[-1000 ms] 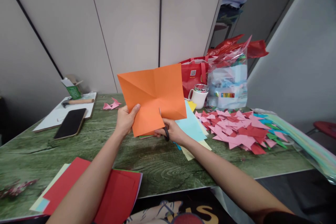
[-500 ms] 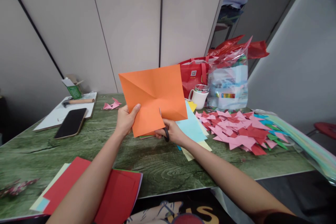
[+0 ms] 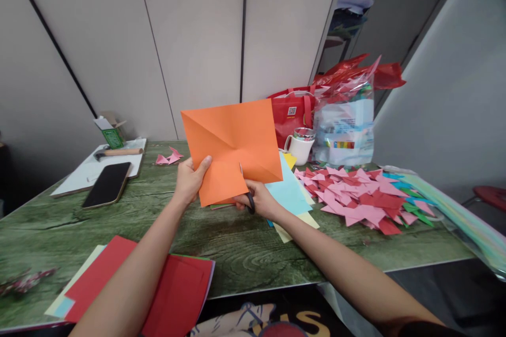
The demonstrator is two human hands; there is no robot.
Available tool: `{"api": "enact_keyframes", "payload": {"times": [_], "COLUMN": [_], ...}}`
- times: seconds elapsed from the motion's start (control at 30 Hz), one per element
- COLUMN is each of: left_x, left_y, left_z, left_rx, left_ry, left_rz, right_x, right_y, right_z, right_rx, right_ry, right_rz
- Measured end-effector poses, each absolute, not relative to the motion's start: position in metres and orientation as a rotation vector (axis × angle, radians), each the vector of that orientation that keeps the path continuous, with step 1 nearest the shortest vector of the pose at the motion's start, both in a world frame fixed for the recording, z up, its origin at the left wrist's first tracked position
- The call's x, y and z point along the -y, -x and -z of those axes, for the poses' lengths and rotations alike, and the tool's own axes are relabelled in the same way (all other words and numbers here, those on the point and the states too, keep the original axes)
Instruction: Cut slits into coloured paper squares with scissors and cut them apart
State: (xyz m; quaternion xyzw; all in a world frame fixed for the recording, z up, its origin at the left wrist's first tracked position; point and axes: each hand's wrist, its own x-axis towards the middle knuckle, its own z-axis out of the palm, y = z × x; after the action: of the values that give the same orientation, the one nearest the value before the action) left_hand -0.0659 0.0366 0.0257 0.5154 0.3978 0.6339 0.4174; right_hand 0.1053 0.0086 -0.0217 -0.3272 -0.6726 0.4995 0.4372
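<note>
I hold a creased orange paper sheet (image 3: pixel 233 142) upright above the green wood-grain table (image 3: pixel 237 247). My left hand (image 3: pixel 190 179) pinches its lower left edge, thumb on the front. My right hand (image 3: pixel 256 200) grips black-handled scissors (image 3: pixel 248 197) at the sheet's lower right; the blade tip shows in a cut running up into the paper. Most of the scissors are hidden behind the sheet and my fingers.
A pile of pink and red paper triangles (image 3: pixel 356 197) lies to the right, with light blue and yellow sheets (image 3: pixel 290 195) beneath my right hand. Red sheets (image 3: pixel 166 289) lie near the front edge. A phone (image 3: pixel 106 184), hammer (image 3: pixel 116 152), white mug (image 3: pixel 299 146) and bags (image 3: pixel 343 121) stand further back.
The orange sheet and both hands have drifted very slightly right and down. The grip is unchanged.
</note>
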Motion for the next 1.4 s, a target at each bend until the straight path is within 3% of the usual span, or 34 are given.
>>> {"api": "enact_keyframes", "payload": {"times": [1.4], "left_x": [-0.0382], "left_y": [0.0694], "left_z": [-0.0200], "left_rx": [-0.968], "left_ry": [-1.354], "left_rz": [-1.558], "right_x": [-0.0133], "right_y": [-0.1042], "right_z": [0.0285], "right_rx": [1.513], "right_ry": [0.619], "right_rz": [-1.222]}}
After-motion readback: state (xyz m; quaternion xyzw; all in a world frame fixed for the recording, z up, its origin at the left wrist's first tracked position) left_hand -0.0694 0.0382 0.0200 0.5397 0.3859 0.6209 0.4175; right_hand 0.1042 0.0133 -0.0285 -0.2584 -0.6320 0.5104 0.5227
